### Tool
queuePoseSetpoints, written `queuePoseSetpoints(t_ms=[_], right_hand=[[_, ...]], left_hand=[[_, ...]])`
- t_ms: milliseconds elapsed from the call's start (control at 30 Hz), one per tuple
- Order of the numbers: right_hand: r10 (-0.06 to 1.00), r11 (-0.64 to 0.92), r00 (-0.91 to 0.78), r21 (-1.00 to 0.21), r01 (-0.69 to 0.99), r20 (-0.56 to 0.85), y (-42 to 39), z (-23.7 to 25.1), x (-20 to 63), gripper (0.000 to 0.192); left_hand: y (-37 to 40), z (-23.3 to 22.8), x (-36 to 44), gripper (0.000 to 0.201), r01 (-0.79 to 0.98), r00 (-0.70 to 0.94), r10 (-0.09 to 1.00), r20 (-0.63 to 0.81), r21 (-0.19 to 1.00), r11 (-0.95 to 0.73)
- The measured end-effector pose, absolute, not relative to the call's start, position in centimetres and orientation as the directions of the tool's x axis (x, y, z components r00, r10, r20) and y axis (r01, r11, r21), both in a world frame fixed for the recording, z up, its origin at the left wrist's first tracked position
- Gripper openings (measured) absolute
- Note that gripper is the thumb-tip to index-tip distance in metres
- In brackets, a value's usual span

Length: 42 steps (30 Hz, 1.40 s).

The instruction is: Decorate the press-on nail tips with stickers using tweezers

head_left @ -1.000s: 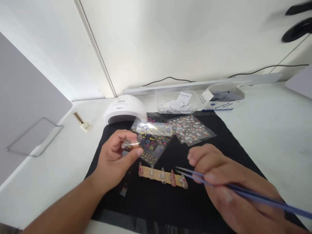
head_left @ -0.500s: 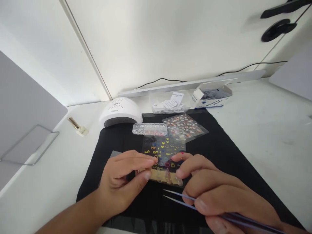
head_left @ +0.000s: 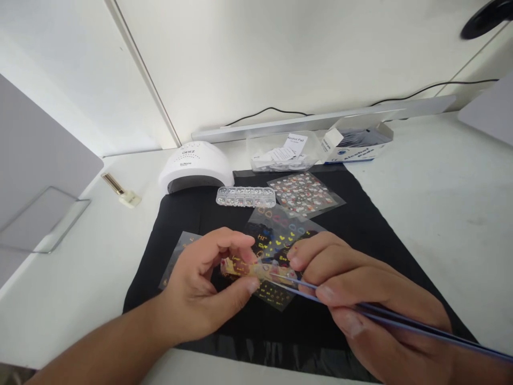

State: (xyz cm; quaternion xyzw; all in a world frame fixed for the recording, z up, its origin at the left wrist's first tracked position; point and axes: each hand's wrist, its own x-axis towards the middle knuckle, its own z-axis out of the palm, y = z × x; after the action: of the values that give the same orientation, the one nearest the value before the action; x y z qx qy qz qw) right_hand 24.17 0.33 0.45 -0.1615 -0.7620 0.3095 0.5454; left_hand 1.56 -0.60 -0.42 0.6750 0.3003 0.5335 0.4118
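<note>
We hold: tweezers (head_left: 401, 322), one pair, pinched in right hand (head_left: 382, 289); tips at sheet (head_left: 276, 240); left hand (head_left: 196, 294) curled, whether pinching sheet we cannot tell.

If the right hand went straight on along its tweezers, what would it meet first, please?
Probably the clear printed sheet by the tips of the tweezers; farther along that line comes the left thumb, though depth is unclear.

The tweezers (head_left: 300, 283) have moved in over the sticker sheet (head_left: 276, 235) — now turned askew.

Left hand (head_left: 190, 286): fingers (head_left: 224, 240) curled | Right hand (head_left: 377, 283): fingers pinched
</note>
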Motion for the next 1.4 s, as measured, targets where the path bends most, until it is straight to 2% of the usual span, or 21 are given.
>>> queuePoseSetpoints(t_ms=[100, 233, 400, 600, 767, 967, 1167, 1400], right_hand=[[0.608, 0.740, -0.305, -0.662, -0.115, 0.733, 0.22, 0.07, 23.89, 0.023], [0.644, 0.726, -0.215, -0.675, -0.130, 0.734, -0.16, -0.29, 23.77, 0.015], [0.631, 0.729, -0.322, -0.681, -0.062, 0.705, -0.50, 0.42, 24.26, 0.023], [0.616, 0.733, -0.347, -0.676, -0.075, 0.707, -0.36, 0.59, 24.41, 0.028], [0.628, 0.726, -0.321, -0.682, -0.089, 0.709, -0.17, 0.34, 24.18, 0.028], [0.628, 0.707, -0.351, -0.698, -0.115, 0.694, -0.12, 0.43, 23.95, 0.033], [0.637, 0.689, -0.330, -0.706, -0.162, 0.697, -0.20, 0.32, 23.82, 0.024], [0.648, 0.695, -0.311, -0.707, -0.133, 0.696, -0.22, 0.25, 23.72, 0.023]], left_hand=[[-0.93, -0.48, 1.49, 0.049, -0.044, 0.275, 0.853, 0.443, 0.892, -0.449], [-1.19, -0.79, 1.52, 0.052, -0.047, 0.304, 0.820, 0.484, 0.868, -0.495], [-1.11, -0.73, 1.56, 0.055, -0.036, 0.291, 0.798, 0.527, 0.840, -0.542], [-0.99, -0.10, 1.48, 0.051, -0.044, 0.329, 0.772, 0.543, 0.826, -0.562], [-1.05, -0.26, 1.54, 0.041, -0.059, 0.297, 0.814, 0.500, 0.860, -0.507], [-1.06, -0.67, 2.01, 0.052, -0.154, 0.294, 0.846, 0.446, 0.895, -0.418], [-1.26, -0.44, 2.13, 0.049, -0.133, 0.296, 0.857, 0.421, 0.907, -0.400], [-1.43, -0.36, 2.03, 0.048, -0.153, 0.233, 0.890, 0.393, 0.918, -0.365]])
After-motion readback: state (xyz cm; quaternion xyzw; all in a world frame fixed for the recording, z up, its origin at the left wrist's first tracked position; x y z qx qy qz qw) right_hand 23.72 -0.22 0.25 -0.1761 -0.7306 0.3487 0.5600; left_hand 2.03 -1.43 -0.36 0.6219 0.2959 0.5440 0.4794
